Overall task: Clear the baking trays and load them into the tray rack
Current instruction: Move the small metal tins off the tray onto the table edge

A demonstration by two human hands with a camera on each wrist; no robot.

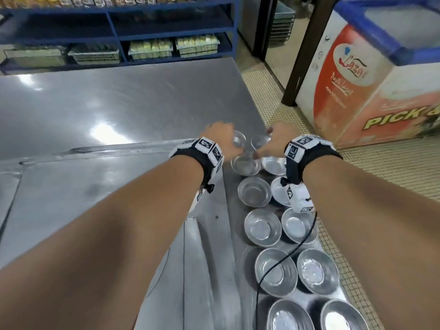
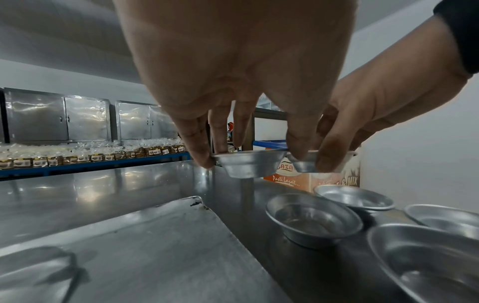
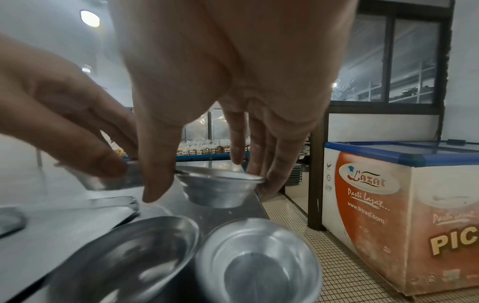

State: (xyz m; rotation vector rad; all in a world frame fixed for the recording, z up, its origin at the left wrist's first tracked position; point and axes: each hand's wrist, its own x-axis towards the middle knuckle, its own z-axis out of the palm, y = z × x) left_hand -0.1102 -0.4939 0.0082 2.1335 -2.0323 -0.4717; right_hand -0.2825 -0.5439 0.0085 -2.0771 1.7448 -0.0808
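My left hand (image 1: 221, 139) pinches a small aluminium mould cup (image 2: 249, 166) by its rim, just above the steel table. Beside it, my right hand (image 1: 273, 141) holds a second cup (image 3: 220, 190) the same way, thumb on one side and fingers on the other. The two held cups (image 1: 239, 139) (image 1: 259, 141) hang side by side at the far end of two rows of several empty cups (image 1: 254, 191) along the table's right edge. A flat metal baking tray (image 2: 155, 235) lies to the left of the cups, under my left forearm.
The steel table (image 1: 119, 96) stretches left and ahead to a blue shelf unit (image 1: 119, 32) with packed goods. A chest freezer (image 1: 357, 91) stands on the tiled floor at the right. A black cable (image 1: 285, 256) hangs from my right wrist over the cups.
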